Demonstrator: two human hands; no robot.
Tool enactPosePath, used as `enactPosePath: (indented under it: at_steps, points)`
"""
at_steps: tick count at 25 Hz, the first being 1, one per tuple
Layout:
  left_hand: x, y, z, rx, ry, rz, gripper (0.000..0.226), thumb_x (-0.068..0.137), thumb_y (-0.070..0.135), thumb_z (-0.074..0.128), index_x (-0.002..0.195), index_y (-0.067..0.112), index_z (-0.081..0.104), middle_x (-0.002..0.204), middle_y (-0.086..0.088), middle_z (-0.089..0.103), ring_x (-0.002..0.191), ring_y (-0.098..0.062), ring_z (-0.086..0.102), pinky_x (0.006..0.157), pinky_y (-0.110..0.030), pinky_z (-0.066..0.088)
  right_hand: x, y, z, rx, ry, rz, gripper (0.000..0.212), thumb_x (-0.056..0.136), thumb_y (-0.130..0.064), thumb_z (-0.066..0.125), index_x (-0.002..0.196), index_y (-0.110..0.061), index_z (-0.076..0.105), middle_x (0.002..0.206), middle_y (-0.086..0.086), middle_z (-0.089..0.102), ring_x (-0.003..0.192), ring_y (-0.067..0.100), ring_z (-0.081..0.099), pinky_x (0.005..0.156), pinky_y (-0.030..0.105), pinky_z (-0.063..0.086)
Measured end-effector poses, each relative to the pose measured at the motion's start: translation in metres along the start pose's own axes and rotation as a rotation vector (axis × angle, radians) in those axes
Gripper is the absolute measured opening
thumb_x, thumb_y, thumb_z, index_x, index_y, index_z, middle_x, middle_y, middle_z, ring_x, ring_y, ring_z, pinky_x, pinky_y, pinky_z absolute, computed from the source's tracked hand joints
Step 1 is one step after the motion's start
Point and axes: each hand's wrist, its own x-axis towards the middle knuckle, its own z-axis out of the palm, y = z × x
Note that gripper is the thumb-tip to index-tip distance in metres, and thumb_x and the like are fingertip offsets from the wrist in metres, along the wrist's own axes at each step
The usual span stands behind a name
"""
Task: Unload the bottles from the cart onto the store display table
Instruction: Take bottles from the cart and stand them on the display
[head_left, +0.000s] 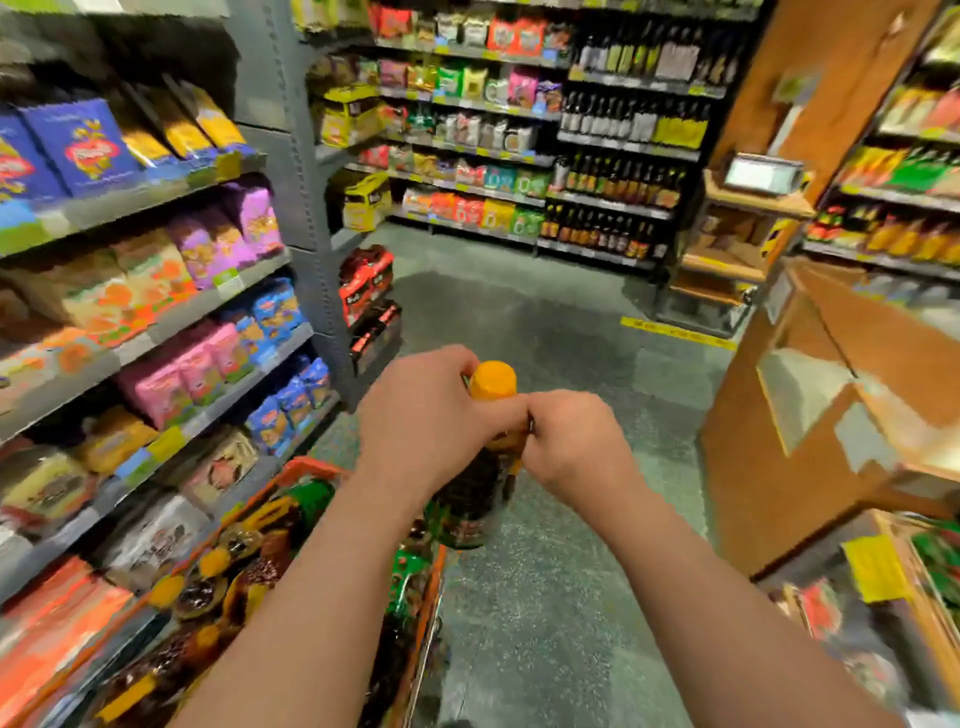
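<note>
A: Hands?
B: Two. Left hand (431, 415) curled round the neck of a dark bottle (475, 493) just under its orange cap (492, 379). Right hand (571, 441) pinching the same neck from the other side. Knuckles nearly touching.

A: Bottle count?
B: One held, upright, lifted over the front right corner of the orange cart (311, 467), above the grey floor (545, 322). More dark bottles in the cart (208, 597) with orange caps, lying packed together; too blurred for an exact count, at least four caps show. A green-labelled one (410, 571) sits at the cart's right edge.

A: Display counter?
B: Wooden counter (831, 415) on the right, well apart from the held bottle. Another wooden piece at bottom right with a yellow tag (878, 566); goods there are blurred.

A: Surroundings?
B: Left shelves (156, 322) hold snack bags in blue, pink, purple, orange, five tiers visible. Back wall shelves (618, 140) carry rows of dark bottles, four tiers. One yellow strip (675, 332) on the floor.
</note>
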Motion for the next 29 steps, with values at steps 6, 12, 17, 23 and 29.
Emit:
enactPosePath:
  at_steps: [6,12,17,23,29]
  points:
    - [-0.023,0.152,0.077,-0.078,-0.222,0.404,0.042,0.070,0.058,0.070,0.077,0.018,0.060,0.071,-0.001,0.061,0.074,-0.025,0.056,0.058,-0.037,0.042,-0.122,0.119,-0.086,-0.207,0.100,0.330,0.012,0.084,-0.016,0.053,0.073,-0.011,0.056,0.078,0.014,0.062,0.079,0.038,0.057,0.057,0.034,0.030]
    - [-0.093,0.311,0.156,-0.100,-0.382,0.727,0.047,0.075,0.062,0.066,0.069,0.020,0.046,0.065,0.002,0.051,0.066,-0.024,0.051,0.051,-0.036,0.034,-0.266,0.212,-0.168,-0.316,0.069,0.684,0.008,0.082,-0.022,0.057,0.085,-0.016,0.061,0.085,0.006,0.063,0.084,0.031,0.060,0.065,0.036,0.046]
    - [-0.166,0.428,0.219,-0.192,-0.502,0.954,0.051,0.073,0.061,0.067,0.070,0.013,0.049,0.064,-0.004,0.051,0.066,-0.028,0.053,0.051,-0.038,0.041,-0.385,0.276,-0.217,-0.335,0.044,0.981,0.032,0.084,-0.021,0.056,0.059,-0.021,0.036,0.060,-0.002,0.043,0.062,0.023,0.047,0.052,0.032,0.038]
    - [-0.235,0.538,0.280,-0.297,-0.737,1.208,0.052,0.079,0.064,0.062,0.080,0.013,0.054,0.068,-0.005,0.054,0.066,-0.023,0.055,0.055,-0.036,0.042,-0.492,0.328,-0.264,-0.400,-0.010,1.244,0.028,0.085,-0.012,0.050,0.060,-0.015,0.037,0.056,0.003,0.039,0.053,0.024,0.039,0.047,0.035,0.032]
    - [-0.275,0.643,0.340,-0.320,-0.865,1.519,0.049,0.081,0.068,0.055,0.073,0.021,0.046,0.071,0.004,0.051,0.072,-0.019,0.053,0.053,-0.032,0.033,-0.553,0.367,-0.281,-0.463,0.212,1.518,0.025,0.086,-0.021,0.052,0.064,-0.017,0.041,0.074,0.010,0.061,0.074,0.032,0.055,0.053,0.034,0.031]
